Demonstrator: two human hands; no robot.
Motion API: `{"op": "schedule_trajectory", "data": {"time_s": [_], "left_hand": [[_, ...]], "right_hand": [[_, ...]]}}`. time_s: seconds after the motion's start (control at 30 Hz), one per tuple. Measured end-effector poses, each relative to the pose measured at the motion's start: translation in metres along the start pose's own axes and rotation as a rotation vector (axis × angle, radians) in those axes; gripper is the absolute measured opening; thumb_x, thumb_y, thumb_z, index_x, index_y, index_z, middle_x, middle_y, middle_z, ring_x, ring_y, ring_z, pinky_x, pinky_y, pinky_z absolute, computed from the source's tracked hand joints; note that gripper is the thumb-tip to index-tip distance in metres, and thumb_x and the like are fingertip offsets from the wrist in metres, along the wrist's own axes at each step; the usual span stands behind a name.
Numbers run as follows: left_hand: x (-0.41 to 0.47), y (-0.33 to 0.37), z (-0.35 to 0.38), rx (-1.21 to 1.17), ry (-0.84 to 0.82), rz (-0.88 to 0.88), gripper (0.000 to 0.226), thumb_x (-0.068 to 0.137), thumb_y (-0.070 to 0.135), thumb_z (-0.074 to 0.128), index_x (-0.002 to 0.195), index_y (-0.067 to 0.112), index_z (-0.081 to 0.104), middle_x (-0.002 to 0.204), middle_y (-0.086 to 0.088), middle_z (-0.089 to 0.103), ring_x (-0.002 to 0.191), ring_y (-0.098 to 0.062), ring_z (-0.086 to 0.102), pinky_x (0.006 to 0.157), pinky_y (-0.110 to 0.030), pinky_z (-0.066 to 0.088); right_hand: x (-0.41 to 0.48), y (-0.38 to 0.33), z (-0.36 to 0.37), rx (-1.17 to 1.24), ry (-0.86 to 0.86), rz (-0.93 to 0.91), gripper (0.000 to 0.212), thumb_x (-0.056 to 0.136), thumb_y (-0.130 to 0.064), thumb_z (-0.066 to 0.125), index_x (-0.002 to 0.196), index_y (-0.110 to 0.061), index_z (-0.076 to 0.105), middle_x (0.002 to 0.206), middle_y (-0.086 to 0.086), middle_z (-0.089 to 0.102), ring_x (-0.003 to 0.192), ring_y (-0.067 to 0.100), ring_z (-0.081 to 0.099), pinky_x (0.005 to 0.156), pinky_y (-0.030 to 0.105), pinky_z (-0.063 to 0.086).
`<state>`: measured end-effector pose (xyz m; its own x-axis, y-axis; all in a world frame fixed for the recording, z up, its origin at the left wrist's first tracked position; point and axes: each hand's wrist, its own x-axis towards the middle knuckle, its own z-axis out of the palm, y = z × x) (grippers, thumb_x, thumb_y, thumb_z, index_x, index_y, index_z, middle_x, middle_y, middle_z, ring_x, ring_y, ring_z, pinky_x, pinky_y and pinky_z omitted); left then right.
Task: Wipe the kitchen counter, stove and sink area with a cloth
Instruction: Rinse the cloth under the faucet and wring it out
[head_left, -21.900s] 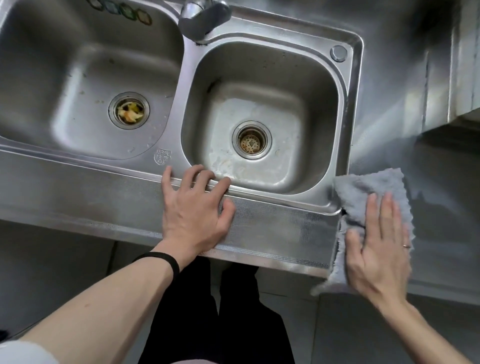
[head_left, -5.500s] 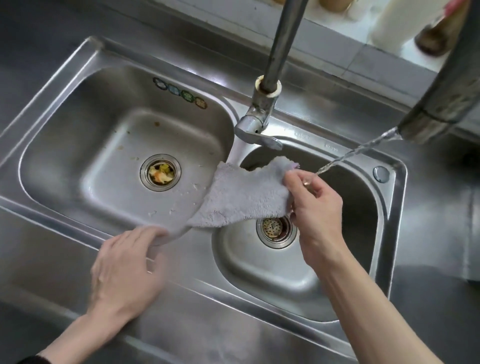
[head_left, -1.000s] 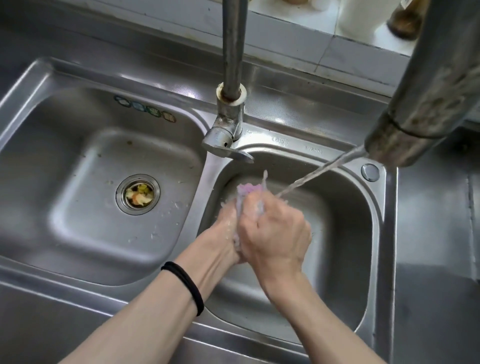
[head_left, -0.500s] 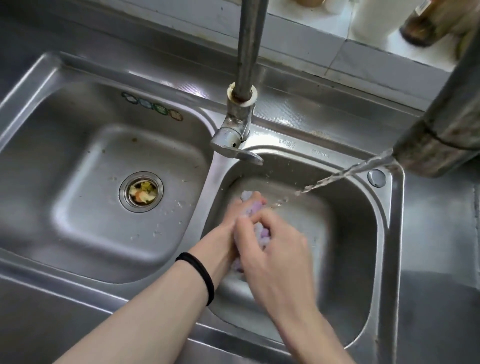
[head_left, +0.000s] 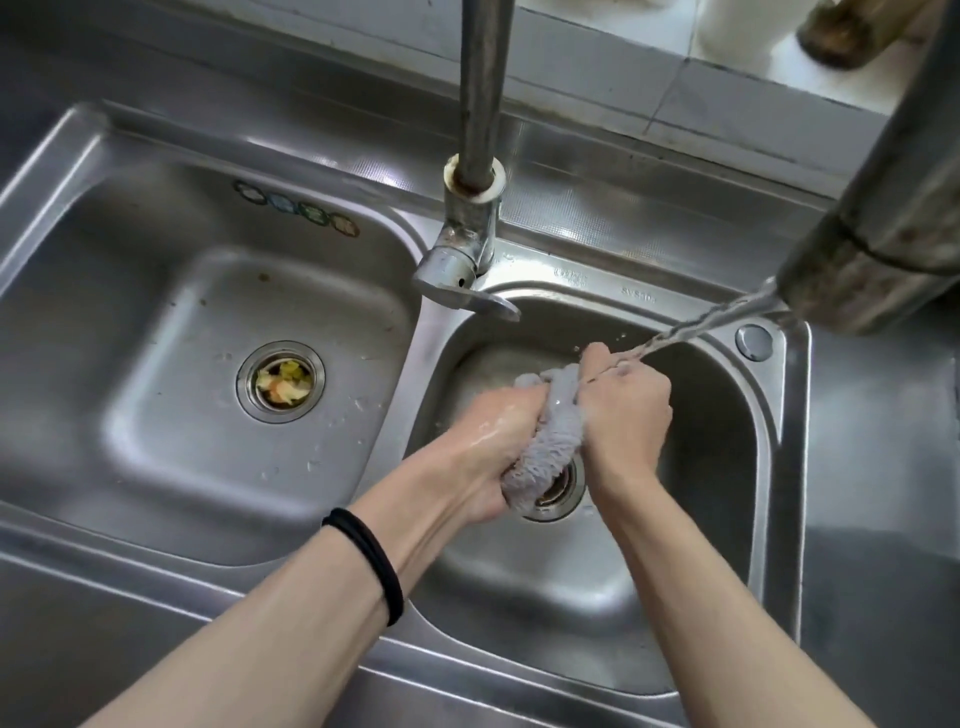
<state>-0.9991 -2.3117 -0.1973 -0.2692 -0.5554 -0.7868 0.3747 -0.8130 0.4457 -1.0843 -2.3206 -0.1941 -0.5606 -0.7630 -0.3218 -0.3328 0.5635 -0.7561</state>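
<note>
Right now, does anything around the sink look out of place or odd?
Yes: food scraps sit in the drain strainer of the left basin, with specks on its floor. The left hand and right hand grip the cloth under the running water.

Soft daylight from behind; steel glare; near spout (head_left: 878, 218) blurred, edges bowed.

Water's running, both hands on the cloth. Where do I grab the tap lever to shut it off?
Likely by the flat free tip of the tap lever, from the front and above: it juts out over the rim of the right basin, clear of the cloth.
</note>
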Motion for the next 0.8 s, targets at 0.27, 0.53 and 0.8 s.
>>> {"op": "schedule_trajectory", "data": {"time_s": [0.27,0.53,0.8], "left_hand": [[0.006,-0.015,-0.006,0.205,0.074,0.139,0.015,0.1,0.007,0.06,0.105,0.001,0.073,0.097,-0.013,0.076,0.089,-0.021,0.072,0.082,-0.035,0.058],[0.009,-0.009,-0.019,0.426,0.137,0.159,0.02,0.093,-0.012,0.054,0.109,-0.017,0.066,0.096,-0.023,0.07,0.087,-0.024,0.061,0.077,-0.039,0.049],[0.007,-0.005,-0.024,0.499,0.158,0.117,0.02,0.09,-0.012,0.054,0.103,-0.017,0.067,0.089,-0.021,0.068,0.085,-0.023,0.062,0.074,-0.035,0.047]], "right_hand": [[0.002,0.013,-0.007,0.499,-0.313,0.413,0.023,0.097,-0.025,0.063,0.091,-0.003,0.07,0.088,0.015,0.067,0.082,0.025,0.061,0.079,0.04,0.049],[-0.003,0.013,-0.003,0.593,-0.262,0.364,0.016,0.099,-0.019,0.062,0.095,-0.022,0.047,0.087,0.008,0.051,0.082,0.021,0.049,0.075,0.039,0.041],[-0.005,0.014,-0.006,0.567,-0.267,0.323,0.011,0.099,-0.018,0.061,0.094,-0.008,0.062,0.087,0.007,0.043,0.083,0.023,0.041,0.073,0.039,0.036]]}}
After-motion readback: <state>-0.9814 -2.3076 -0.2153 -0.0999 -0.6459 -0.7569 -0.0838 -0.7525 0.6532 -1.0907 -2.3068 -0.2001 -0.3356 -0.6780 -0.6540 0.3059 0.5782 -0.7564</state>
